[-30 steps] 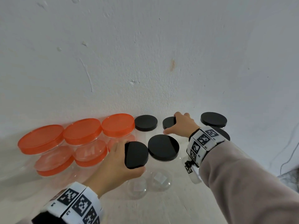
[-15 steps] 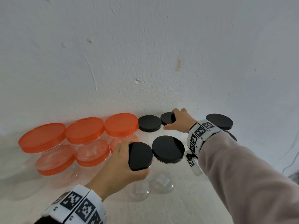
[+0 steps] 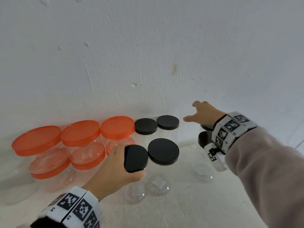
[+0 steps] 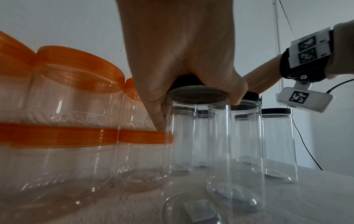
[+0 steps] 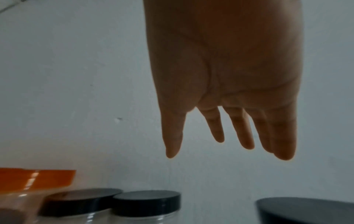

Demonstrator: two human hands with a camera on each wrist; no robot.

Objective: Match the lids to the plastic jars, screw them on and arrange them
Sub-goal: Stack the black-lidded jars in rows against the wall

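Observation:
My left hand point(image 3: 122, 162) grips a black lid point(image 3: 136, 157) from above on a tall clear jar point(image 4: 197, 136) in the front row. In the left wrist view its fingers point(image 4: 235, 92) curl round the lid's rim. A second black-lidded jar point(image 3: 163, 151) stands just to its right. Two more black-lidded jars point(image 3: 145, 126) point(image 3: 167, 122) stand side by side against the wall. My right hand point(image 3: 192, 112) hovers open to the right of them and holds nothing; its straight fingers point(image 5: 218, 128) hang above the lids point(image 5: 145, 201).
Several orange-lidded wide jars point(image 3: 80, 133) are stacked two high at the left against the white wall point(image 3: 148, 55). Two further black-lidded jars point(image 3: 204, 139) stand partly hidden under my right wrist. A cable point(image 4: 304, 142) hangs at the far right.
My right hand slid the back-row black-lidded jar left beside its neighbour, let go of it and lifted away to the right. The left hand keeps its grip on the front lid.

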